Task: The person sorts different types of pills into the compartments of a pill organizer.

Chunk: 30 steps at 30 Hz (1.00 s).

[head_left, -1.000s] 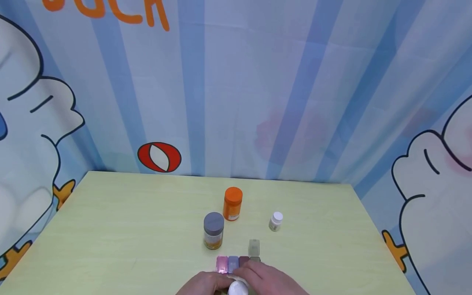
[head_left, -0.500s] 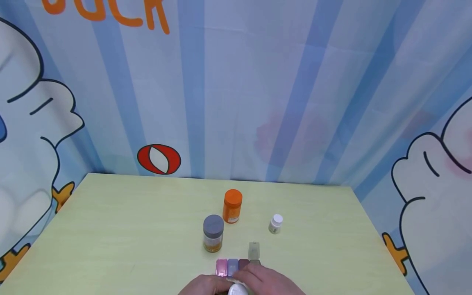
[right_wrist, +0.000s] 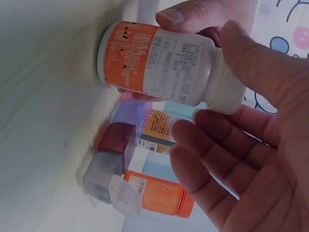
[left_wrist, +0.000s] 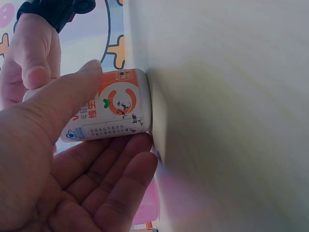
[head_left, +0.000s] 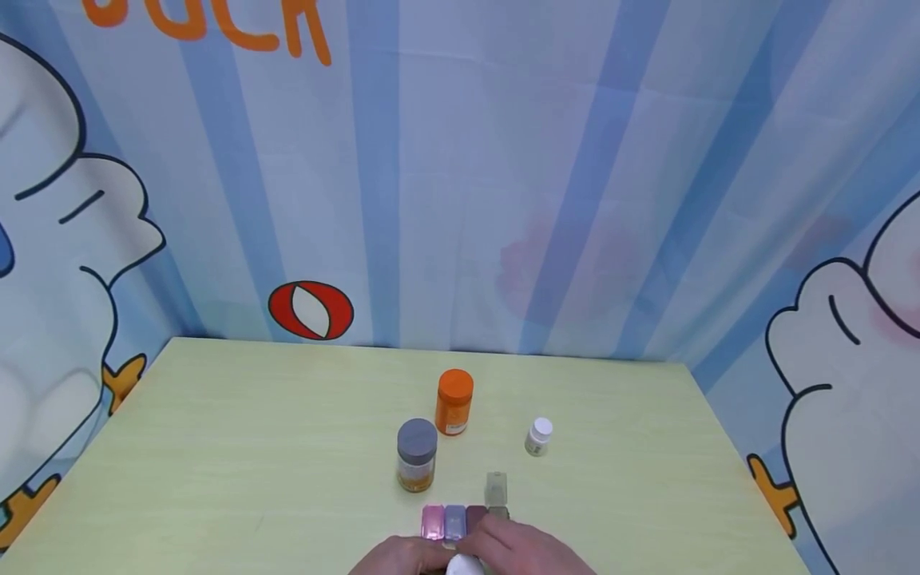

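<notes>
A white pill bottle (left_wrist: pixel 120 104) with an orange label stands upright on the table, low in the head view. My left hand (head_left: pixel 398 555) holds its body between thumb and fingers. At the white cap (right_wrist: pixel 228 92) is my right hand (head_left: pixel 528 549), its thumb and fingers on either side, as the right wrist view shows. Just beyond the hands lies a pill box with pink (head_left: pixel 433 521), blue (head_left: pixel 455 521), dark red (head_left: pixel 476 515) and grey compartments. The grey compartment's clear lid (head_left: pixel 496 487) is raised open. My right fingers partly cover the box in the head view.
Behind the pill box stands a jar with a grey lid (head_left: pixel 417 443). An orange bottle (head_left: pixel 454 403) is farther back, and a small white bottle (head_left: pixel 538 437) stands to the right. A striped curtain (head_left: pixel 460 200) hangs behind the table's far edge.
Both hands stay at the bottle. The right fingers have shifted slightly over the cap, covering a white edge seen earlier between the hands. The head view has tilted a little.
</notes>
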Available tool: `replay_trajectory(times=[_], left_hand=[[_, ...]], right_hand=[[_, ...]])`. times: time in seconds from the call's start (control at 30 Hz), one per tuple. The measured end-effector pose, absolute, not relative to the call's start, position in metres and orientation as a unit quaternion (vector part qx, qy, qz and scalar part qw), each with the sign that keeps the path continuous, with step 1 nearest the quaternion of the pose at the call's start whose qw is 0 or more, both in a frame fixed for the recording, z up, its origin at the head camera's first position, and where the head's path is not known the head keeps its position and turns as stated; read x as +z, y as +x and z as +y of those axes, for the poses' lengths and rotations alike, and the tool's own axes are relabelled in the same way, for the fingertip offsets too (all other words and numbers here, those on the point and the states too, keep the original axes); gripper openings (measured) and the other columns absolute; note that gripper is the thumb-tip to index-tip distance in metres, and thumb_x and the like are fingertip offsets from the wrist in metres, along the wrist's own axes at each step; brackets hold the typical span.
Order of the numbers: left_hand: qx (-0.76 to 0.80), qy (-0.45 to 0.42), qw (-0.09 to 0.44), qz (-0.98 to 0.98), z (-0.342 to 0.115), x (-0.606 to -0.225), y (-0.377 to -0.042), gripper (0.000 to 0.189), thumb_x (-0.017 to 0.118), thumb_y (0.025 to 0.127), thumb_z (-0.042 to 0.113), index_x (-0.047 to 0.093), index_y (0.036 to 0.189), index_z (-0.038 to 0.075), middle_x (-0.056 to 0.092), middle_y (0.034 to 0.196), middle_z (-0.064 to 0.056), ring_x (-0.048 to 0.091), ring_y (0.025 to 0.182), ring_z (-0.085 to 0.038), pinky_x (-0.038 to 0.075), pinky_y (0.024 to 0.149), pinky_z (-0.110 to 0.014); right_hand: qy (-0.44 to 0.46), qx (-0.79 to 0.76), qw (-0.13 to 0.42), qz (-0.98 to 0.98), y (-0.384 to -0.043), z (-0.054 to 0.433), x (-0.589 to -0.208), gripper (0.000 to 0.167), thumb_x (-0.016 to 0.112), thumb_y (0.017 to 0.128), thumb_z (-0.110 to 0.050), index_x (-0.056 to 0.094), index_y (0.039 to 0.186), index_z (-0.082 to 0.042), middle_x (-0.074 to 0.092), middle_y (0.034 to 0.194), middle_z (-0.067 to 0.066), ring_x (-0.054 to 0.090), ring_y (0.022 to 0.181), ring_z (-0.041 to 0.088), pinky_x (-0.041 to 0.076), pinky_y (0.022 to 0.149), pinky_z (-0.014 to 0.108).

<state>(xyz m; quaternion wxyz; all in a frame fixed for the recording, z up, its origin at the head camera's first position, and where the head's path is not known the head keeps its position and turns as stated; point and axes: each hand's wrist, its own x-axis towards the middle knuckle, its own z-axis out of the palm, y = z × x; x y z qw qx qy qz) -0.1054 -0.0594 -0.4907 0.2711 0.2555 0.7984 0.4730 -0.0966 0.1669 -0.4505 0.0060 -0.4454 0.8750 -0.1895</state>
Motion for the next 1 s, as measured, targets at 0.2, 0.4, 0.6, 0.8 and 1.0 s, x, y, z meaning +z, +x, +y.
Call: replay_trajectory(times=[0.2, 0.4, 0.6, 0.8, 1.0], left_hand=[[0.447, 0.264, 0.259, 0.815, -0.058, -0.49, -0.109, 0.026, 0.071, 0.085, 0.037, 0.072, 0.109, 0.027, 0.068, 0.088, 0.02, 0.057, 0.075, 0.004, 0.049, 0.072, -0.02], [0.444, 0.195, 0.301, 0.821, -0.057, -0.487, -0.108, 0.029, 0.073, 0.084, 0.039, 0.071, 0.112, 0.03, 0.064, 0.079, 0.013, 0.055, 0.073, -0.005, 0.046, 0.068, -0.024], [0.446, 0.216, 0.285, 0.82, -0.057, -0.491, -0.107, 0.025, 0.071, 0.085, 0.04, 0.073, 0.108, 0.029, 0.067, 0.088, 0.017, 0.056, 0.075, -0.001, 0.049, 0.073, -0.023], [0.442, 0.257, 0.245, 0.824, -0.056, -0.494, -0.105, 0.019, 0.064, 0.089, 0.045, 0.074, 0.102, 0.033, 0.067, 0.091, 0.02, 0.056, 0.079, 0.003, 0.051, 0.076, -0.023], [0.458, 0.226, 0.261, 0.819, -0.054, -0.492, -0.103, 0.016, 0.067, 0.086, 0.05, 0.073, 0.096, 0.04, 0.065, 0.084, 0.019, 0.055, 0.074, 0.0, 0.049, 0.07, -0.024]], right_hand=[[-0.452, -0.159, 0.001, 0.878, -0.097, 0.167, -0.448, 0.058, 0.051, 0.092, -0.059, 0.05, 0.137, -0.022, 0.056, 0.115, -0.01, 0.053, 0.096, 0.0, 0.048, 0.083, 0.012], [-0.462, -0.175, -0.011, 0.869, -0.098, 0.163, -0.449, 0.048, 0.053, 0.094, -0.054, 0.055, 0.132, -0.026, 0.058, 0.103, -0.016, 0.05, 0.089, -0.004, 0.039, 0.078, 0.003], [-0.439, -0.225, 0.004, 0.87, -0.099, 0.175, -0.437, 0.048, 0.057, 0.093, -0.051, 0.05, 0.135, -0.029, 0.057, 0.123, -0.015, 0.049, 0.107, 0.001, 0.047, 0.09, 0.018], [-0.315, -0.276, 0.031, 0.908, -0.103, 0.203, -0.43, 0.039, 0.065, 0.092, -0.037, 0.048, 0.126, -0.032, 0.052, 0.119, -0.015, 0.049, 0.103, 0.001, 0.052, 0.084, 0.022], [-0.234, -0.261, 0.0, 0.937, -0.118, 0.238, -0.452, 0.051, 0.072, 0.086, -0.018, 0.049, 0.131, -0.015, 0.051, 0.116, -0.01, 0.054, 0.097, -0.001, 0.052, 0.081, 0.023]])
